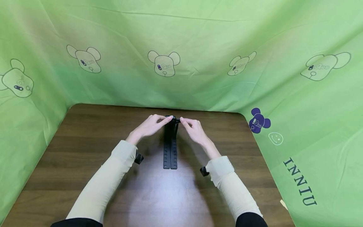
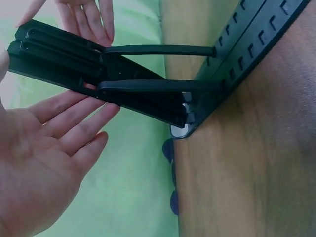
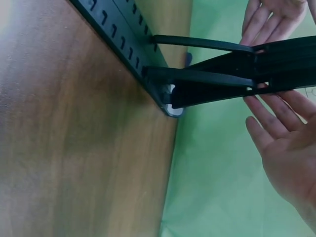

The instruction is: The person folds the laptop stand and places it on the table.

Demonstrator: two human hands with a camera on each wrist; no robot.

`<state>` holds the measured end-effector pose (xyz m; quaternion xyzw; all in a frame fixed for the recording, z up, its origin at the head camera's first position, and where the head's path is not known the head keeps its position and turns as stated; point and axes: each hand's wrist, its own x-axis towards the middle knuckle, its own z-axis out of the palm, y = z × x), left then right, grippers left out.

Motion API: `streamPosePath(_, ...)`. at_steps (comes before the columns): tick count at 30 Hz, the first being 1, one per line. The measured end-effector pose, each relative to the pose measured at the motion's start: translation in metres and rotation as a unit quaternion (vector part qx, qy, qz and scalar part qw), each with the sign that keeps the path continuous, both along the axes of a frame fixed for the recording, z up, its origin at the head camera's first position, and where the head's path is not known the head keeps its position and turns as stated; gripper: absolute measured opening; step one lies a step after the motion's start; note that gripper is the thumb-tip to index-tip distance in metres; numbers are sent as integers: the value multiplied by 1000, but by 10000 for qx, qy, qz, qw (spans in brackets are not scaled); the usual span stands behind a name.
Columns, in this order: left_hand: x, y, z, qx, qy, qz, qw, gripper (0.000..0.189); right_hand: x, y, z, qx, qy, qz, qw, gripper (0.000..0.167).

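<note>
A black folding laptop stand is on the table, its slotted base flat and its upper panel raised at an angle from the far-end hinge. Two thin support bars run between panel and base; both meet the base near its notches. My left hand holds the panel's left edge near its top, thumb on the end and fingers along the edge. On the opposite edge, my right hand holds the panel between thumb and fingers. In the right wrist view, the right thumb is out of frame.
The wooden table carries the stand toward its far edge. Green cloth with printed bear heads hangs behind and along both sides. A small pale piece shows at the table's right edge. Small black devices sit at both wrists.
</note>
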<state>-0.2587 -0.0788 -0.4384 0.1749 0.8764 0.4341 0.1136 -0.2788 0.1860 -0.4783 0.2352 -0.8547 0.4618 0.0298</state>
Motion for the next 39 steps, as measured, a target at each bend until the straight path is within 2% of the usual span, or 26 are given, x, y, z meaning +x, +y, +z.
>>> streamPosePath(1,-1,0,2,-11,-76,33,10000,84,0,-1,3,22,-81,-51,10000,59)
streamPosePath(2,-2,-1,3,-17,-154,64,9999,86,10,-7,21,166,-242,-166,9994,53)
streamPosePath(7,-8,-2,12,4,-466,134,9988,89,7,-13,36,453,-521,-341,9970,56)
streamPosePath(15,-21,-4,22,250,-871,203,9957,88,-7,-15,46,503,-792,-501,9943,58)
streamPosePath(24,-33,-5,29,533,-1208,-46,9912,82,-16,-19,55,548,-956,-552,9924,60)
streamPosePath(27,-37,-5,30,571,-1224,-26,9908,82,-21,-21,58,549,-1033,-545,9916,62)
streamPosePath(32,-46,-2,33,775,-1318,24,9882,82,-28,-20,65,366,-1443,-291,9884,73)
streamPosePath(39,-56,2,36,1168,-1468,37,9822,81,-41,-22,71,-41,-1925,304,9808,71)
